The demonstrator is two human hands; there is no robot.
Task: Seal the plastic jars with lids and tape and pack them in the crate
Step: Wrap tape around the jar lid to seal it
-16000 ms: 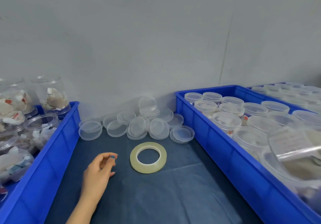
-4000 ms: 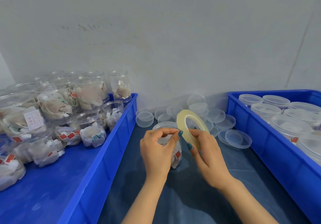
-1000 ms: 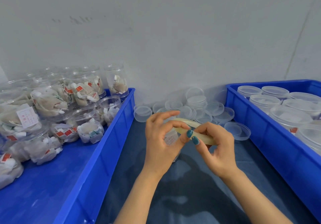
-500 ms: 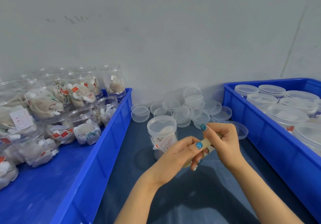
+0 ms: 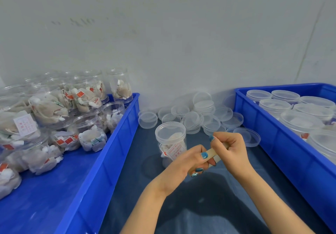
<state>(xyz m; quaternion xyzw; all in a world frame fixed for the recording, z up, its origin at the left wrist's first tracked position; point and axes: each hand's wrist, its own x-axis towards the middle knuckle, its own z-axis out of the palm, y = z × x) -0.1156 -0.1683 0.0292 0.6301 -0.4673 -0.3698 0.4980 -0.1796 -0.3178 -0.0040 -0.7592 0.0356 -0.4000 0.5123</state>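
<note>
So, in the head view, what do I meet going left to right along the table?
Left to right: blue crate of open jars → lidded jar → tape roll → right hand → blue crate of lidded jars. The left hand and loose lids overlap others, so left out.

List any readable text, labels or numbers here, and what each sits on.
Nothing reads clearly.
White label on the lidded jar in the middle: rows of red characters, too blurred to read.
Paper label on a jar in the left crate: red print, too small to read.
Red tags on the sachets: no legible text.
Faint marks on the wall: illegible.
</note>
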